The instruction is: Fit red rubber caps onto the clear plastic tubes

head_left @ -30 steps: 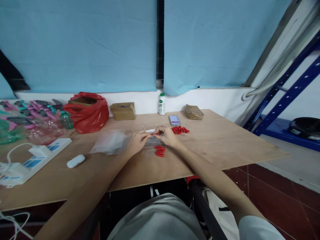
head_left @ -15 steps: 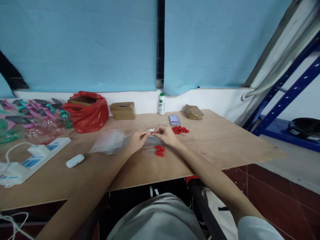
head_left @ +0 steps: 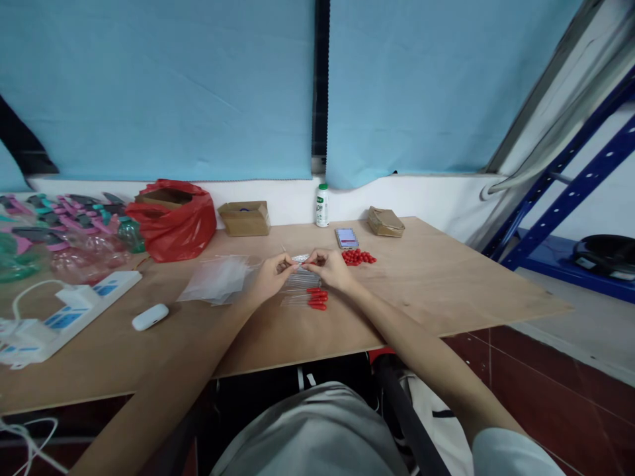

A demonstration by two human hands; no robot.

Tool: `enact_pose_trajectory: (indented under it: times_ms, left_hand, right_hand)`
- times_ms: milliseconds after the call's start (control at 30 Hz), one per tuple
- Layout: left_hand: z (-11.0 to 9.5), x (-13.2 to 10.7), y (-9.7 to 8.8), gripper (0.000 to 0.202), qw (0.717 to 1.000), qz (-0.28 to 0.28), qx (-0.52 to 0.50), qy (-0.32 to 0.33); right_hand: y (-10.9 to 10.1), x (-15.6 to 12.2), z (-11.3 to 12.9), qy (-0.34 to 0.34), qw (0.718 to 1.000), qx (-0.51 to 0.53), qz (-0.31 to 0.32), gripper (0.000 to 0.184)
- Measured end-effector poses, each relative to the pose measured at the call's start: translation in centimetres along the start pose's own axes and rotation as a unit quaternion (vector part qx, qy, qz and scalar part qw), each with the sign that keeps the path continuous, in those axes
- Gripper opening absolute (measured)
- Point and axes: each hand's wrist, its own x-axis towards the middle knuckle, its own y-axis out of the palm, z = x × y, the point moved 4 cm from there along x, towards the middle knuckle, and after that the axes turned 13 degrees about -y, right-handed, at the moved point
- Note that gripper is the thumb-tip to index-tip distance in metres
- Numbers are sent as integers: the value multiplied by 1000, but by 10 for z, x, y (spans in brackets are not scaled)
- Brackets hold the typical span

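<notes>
My left hand (head_left: 270, 275) pinches a thin glass dropper tube (head_left: 283, 248), whose end sticks up past the fingers. Close against it, my right hand (head_left: 331, 268) grips a small red rubber bulb (head_left: 308, 264), mostly covered by the fingertips. Where tube and bulb meet is too small to make out. Below the hands lie several droppers with red bulbs (head_left: 317, 299), side by side. Bare glass tubes (head_left: 300, 281) rest just under and behind the fingers. A pile of loose red bulbs (head_left: 358, 258) sits right of my right hand.
Clear plastic bags (head_left: 213, 279) lie left of my hands. Farther left are an earbud case (head_left: 150, 317), a power strip (head_left: 94, 301), a red bag (head_left: 186, 228) and spray bottles (head_left: 84, 244). Behind stand cardboard boxes (head_left: 245, 219), a white bottle (head_left: 322, 208) and a phone (head_left: 346, 238).
Both hands stay together in nearly the same place. The fingers have shifted slightly around the tube and the red bulb, and less of the red shows between them.
</notes>
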Motion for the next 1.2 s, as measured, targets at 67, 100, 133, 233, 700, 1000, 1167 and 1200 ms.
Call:
enact_pose_trajectory:
  times_ms: [67, 100, 133, 233, 700, 1000, 1167, 1200]
  left_hand:
    - [-1, -1, -1, 25, 1000, -4, 28, 6]
    - [-3, -2, -1, 24, 999, -6, 46, 10]
    - [-5, -3, -2, 24, 998, -7, 65, 13]
    - [-14, -6, -5, 24, 993, -12, 116, 26]
    - [-2, 0, 1, 25, 1000, 5, -20, 3]
    - [-12, -6, -4, 20, 994, -7, 91, 52]
    - [-18, -10, -6, 19, 989, -23, 125, 81]
    - [-19, -11, -6, 19, 989, -34, 121, 79]
  right_hand:
    - [-1, 0, 4, -13, 999, -28, 6, 20]
    - [-1, 0, 6, -20, 999, -45, 12, 18]
    - [-1, -1, 9, -27, 998, -61, 18, 16]
    - [0, -1, 13, -41, 995, -88, 33, 13]
    - [-5, -3, 27, -104, 988, -107, 42, 14]
    - [0, -4, 18, -108, 979, -152, 80, 11]
    - [-1, -2, 16, -96, 986, -119, 67, 8]
    - [-2, -1, 17, -94, 988, -108, 56, 9]
